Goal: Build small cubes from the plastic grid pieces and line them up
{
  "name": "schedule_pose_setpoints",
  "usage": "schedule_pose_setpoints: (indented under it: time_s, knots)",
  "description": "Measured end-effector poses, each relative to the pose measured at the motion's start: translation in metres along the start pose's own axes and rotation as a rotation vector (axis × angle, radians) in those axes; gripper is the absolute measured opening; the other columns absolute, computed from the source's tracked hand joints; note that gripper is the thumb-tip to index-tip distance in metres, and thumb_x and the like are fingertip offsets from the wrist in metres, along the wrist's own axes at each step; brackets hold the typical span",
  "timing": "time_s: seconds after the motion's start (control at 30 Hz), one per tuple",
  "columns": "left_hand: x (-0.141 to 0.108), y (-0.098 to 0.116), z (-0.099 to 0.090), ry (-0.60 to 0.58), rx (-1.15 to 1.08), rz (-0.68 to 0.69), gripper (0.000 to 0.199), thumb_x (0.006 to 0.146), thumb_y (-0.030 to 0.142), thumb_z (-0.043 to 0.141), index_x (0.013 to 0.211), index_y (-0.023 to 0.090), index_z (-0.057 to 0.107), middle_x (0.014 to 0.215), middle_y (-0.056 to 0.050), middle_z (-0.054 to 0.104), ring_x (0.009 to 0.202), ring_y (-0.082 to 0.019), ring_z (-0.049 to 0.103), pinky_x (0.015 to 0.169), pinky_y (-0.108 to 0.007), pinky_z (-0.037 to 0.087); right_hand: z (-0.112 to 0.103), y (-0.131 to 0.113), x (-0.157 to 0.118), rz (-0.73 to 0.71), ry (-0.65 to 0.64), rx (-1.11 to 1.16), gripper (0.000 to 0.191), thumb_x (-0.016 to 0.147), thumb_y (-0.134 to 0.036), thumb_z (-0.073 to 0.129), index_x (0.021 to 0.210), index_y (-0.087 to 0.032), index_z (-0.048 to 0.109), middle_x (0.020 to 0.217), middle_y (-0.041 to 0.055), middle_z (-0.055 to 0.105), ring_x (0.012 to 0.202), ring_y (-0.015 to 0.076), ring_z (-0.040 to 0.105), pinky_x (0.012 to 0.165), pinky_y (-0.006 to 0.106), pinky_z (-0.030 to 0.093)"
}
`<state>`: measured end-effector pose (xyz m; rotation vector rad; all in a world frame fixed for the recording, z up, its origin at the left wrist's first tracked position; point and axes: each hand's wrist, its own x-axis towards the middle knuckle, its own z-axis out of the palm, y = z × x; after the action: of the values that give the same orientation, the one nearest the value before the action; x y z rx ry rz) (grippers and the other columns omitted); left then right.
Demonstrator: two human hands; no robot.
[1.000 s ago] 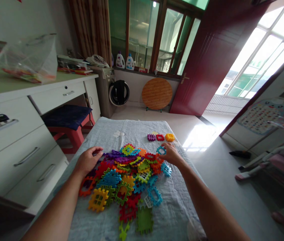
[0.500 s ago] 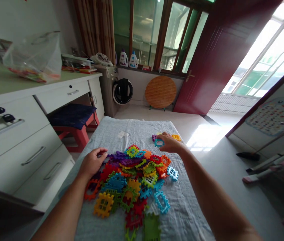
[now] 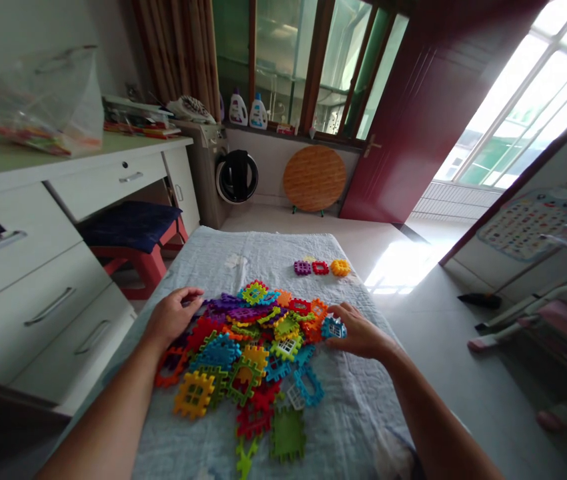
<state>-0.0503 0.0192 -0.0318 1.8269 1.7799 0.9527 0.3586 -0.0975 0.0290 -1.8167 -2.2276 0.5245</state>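
My left hand [image 3: 174, 316] rests at the left edge of a heap of colourful plastic interlocking squares, its fingers loosely bent and apart, with nothing visible in them. At the heap's right side, my right hand [image 3: 361, 331] pinches a blue window square [image 3: 334, 327] between thumb and fingers. Beside that hand lie orange squares [image 3: 318, 310]. The heap also has a yellow window square [image 3: 194, 395], a green plate [image 3: 287, 435] and a light blue frame [image 3: 308, 387]. Farther back, a purple square [image 3: 302, 268], a red square [image 3: 320, 267] and a yellow square [image 3: 340, 268] form a row.
A pale blue cloth [image 3: 273, 250] covers the table under the pieces. To the left are white drawers [image 3: 58, 303] and a red stool [image 3: 146, 267] with a dark cushion. A washing machine [image 3: 208, 167] and a round wooden board [image 3: 315, 178] stand beyond.
My right hand has moved back from the far row to the heap's right side. The red square in the row now shows. My left hand stays beside the heap; the view has shifted slightly.
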Motion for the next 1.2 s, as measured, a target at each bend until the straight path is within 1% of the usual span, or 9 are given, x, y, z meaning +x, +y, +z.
schedule_pose_setpoints:
  time_s: [0.17, 0.33, 0.5, 0.63, 0.73, 0.83, 0.97, 1.03, 1.2]
  knots:
    - [0.000, 0.003, -0.001, 0.001, 0.004, -0.001, 0.037, 0.069, 0.046, 0.054, 0.093, 0.021, 0.068, 0.089, -0.005, 0.072, 0.084, -0.024, 0.066, 0.082, -0.032, 0.049, 0.006, -0.001, -0.002, 0.052, 0.086, -0.108, 0.037, 0.071, -0.043, 0.070, 0.098, -0.019, 0.059, 0.094, 0.0061, 0.057, 0.087, 0.0212, 0.054, 0.079, 0.032, 0.041]
    - [0.001, 0.002, 0.000, 0.002, 0.003, 0.001, 0.038, 0.069, 0.046, 0.054, 0.094, 0.020, 0.068, 0.088, -0.005, 0.072, 0.084, -0.024, 0.066, 0.081, -0.031, 0.049, 0.015, -0.001, -0.002, 0.089, 0.111, -0.113, 0.041, 0.070, -0.049, 0.069, 0.097, -0.019, 0.058, 0.091, 0.0060, 0.057, 0.083, 0.0200, 0.054, 0.074, 0.030, 0.039]
    - [0.000, 0.005, -0.001, 0.011, 0.003, -0.001, 0.036, 0.068, 0.045, 0.055, 0.091, 0.021, 0.068, 0.087, -0.004, 0.073, 0.084, -0.024, 0.067, 0.080, -0.030, 0.050, 0.018, 0.000, 0.001, 0.100, 0.103, -0.143, 0.034, 0.063, -0.037, 0.073, 0.088, -0.021, 0.058, 0.086, 0.0040, 0.058, 0.079, 0.0189, 0.053, 0.070, 0.028, 0.037]
    - [-0.001, 0.008, -0.002, 0.024, -0.007, -0.008, 0.034, 0.068, 0.045, 0.055, 0.090, 0.021, 0.068, 0.088, -0.005, 0.073, 0.085, -0.024, 0.067, 0.080, -0.031, 0.050, 0.002, 0.001, 0.014, 0.075, 0.133, -0.195, 0.032, 0.061, -0.032, 0.071, 0.088, -0.020, 0.059, 0.085, 0.0048, 0.058, 0.079, 0.0200, 0.052, 0.071, 0.030, 0.037]
    - [-0.001, 0.007, -0.002, 0.020, -0.021, -0.009, 0.033, 0.068, 0.044, 0.055, 0.090, 0.022, 0.067, 0.088, -0.004, 0.073, 0.086, -0.024, 0.067, 0.080, -0.031, 0.050, -0.017, -0.006, 0.044, 0.022, 0.208, -0.236, 0.038, 0.063, -0.031, 0.069, 0.098, -0.019, 0.059, 0.093, 0.0073, 0.057, 0.086, 0.0224, 0.051, 0.076, 0.032, 0.037]
    - [0.000, 0.004, -0.001, 0.014, -0.024, -0.007, 0.034, 0.070, 0.044, 0.055, 0.091, 0.021, 0.067, 0.091, -0.005, 0.073, 0.088, -0.024, 0.067, 0.082, -0.031, 0.050, -0.024, -0.021, 0.091, -0.059, 0.211, -0.250, 0.048, 0.061, -0.027, 0.069, 0.107, -0.020, 0.057, 0.103, 0.0082, 0.055, 0.093, 0.0242, 0.048, 0.079, 0.033, 0.036]
    - [0.000, 0.002, 0.000, 0.016, -0.032, -0.004, 0.034, 0.071, 0.044, 0.055, 0.092, 0.021, 0.067, 0.092, -0.005, 0.073, 0.088, -0.024, 0.067, 0.083, -0.031, 0.049, -0.011, -0.043, 0.159, -0.081, 0.116, -0.280, 0.053, 0.061, -0.027, 0.070, 0.111, -0.020, 0.056, 0.110, 0.0095, 0.053, 0.099, 0.0268, 0.046, 0.083, 0.037, 0.035]
    - [0.000, 0.003, 0.000, 0.022, -0.030, 0.002, 0.033, 0.071, 0.044, 0.055, 0.092, 0.022, 0.067, 0.092, -0.005, 0.073, 0.088, -0.024, 0.067, 0.084, -0.031, 0.049, -0.002, -0.050, 0.184, -0.074, 0.048, -0.321, 0.056, 0.062, -0.029, 0.070, 0.115, -0.021, 0.054, 0.116, 0.0108, 0.051, 0.104, 0.0290, 0.045, 0.084, 0.039, 0.036]
    - [0.000, 0.003, 0.000, 0.030, -0.023, 0.014, 0.033, 0.072, 0.045, 0.054, 0.091, 0.021, 0.067, 0.091, -0.005, 0.072, 0.088, -0.024, 0.067, 0.084, -0.031, 0.049, 0.008, -0.053, 0.213, -0.077, -0.078, -0.363, 0.062, 0.060, -0.029, 0.074, 0.118, -0.020, 0.055, 0.121, 0.0138, 0.053, 0.109, 0.0333, 0.045, 0.085, 0.042, 0.038]
